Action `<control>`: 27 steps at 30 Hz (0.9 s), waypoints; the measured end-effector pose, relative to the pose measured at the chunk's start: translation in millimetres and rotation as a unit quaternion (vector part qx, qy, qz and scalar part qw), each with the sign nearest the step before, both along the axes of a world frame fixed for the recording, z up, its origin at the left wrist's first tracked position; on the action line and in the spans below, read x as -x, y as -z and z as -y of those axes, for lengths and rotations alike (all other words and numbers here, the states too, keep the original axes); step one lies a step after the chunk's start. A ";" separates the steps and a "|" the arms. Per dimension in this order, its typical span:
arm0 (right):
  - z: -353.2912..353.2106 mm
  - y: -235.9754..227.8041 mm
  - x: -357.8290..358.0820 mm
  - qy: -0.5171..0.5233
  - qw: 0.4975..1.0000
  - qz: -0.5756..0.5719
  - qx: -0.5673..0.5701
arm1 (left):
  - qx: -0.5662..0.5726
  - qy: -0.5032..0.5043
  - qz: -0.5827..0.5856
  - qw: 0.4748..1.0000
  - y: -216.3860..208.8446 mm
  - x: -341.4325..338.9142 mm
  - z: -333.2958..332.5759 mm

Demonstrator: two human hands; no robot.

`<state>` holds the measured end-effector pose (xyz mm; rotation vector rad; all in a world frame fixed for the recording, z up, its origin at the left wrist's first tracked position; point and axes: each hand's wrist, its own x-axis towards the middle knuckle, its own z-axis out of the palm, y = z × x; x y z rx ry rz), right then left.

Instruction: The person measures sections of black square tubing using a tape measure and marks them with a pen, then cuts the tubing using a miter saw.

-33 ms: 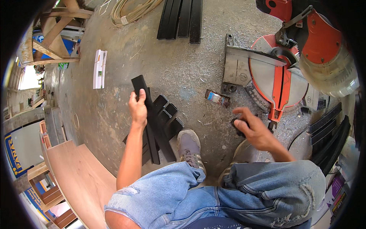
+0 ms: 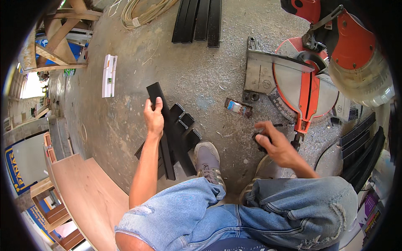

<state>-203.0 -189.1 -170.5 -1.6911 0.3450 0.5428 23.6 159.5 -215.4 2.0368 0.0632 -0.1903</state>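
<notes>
My left hand (image 2: 155, 120) is closed round a long flat black bar (image 2: 175, 127), thumb on top, near its far end. The bar slants down toward my left shoe, over several shorter black pieces (image 2: 189, 120) lying on the floor. My right hand (image 2: 282, 148) is curled round a small black object (image 2: 261, 144), mostly hidden by the fingers, so its kind does not show. That hand hovers above my right shoe, just short of the orange and grey mitre saw (image 2: 288, 87).
Long black bars (image 2: 202, 25) lie at the far side, beside a coiled cable (image 2: 140, 16). A white strip (image 2: 109, 76) is at left, a small packet (image 2: 238, 107) in front of the saw. More black pieces (image 2: 356, 138) lean at right; a wooden board (image 2: 86, 184) stands near left.
My left hand and the black bar have shifted slightly to the right. My right hand has moved a little left with the small black object.
</notes>
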 end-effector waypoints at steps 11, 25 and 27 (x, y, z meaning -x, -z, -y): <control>-30.6 41.8 61.6 0.128 0.992 -0.003 -0.013 | -0.255 0.053 0.132 0.957 20.5 -2.5 18.2; -27.4 37.1 79.8 0.180 0.981 0.063 -0.033 | -0.444 0.056 0.173 0.877 29.4 25.8 -20.4; -15.4 28.5 88.2 0.207 0.975 0.066 -0.046 | -0.420 0.047 0.134 0.896 25.1 27.7 -28.3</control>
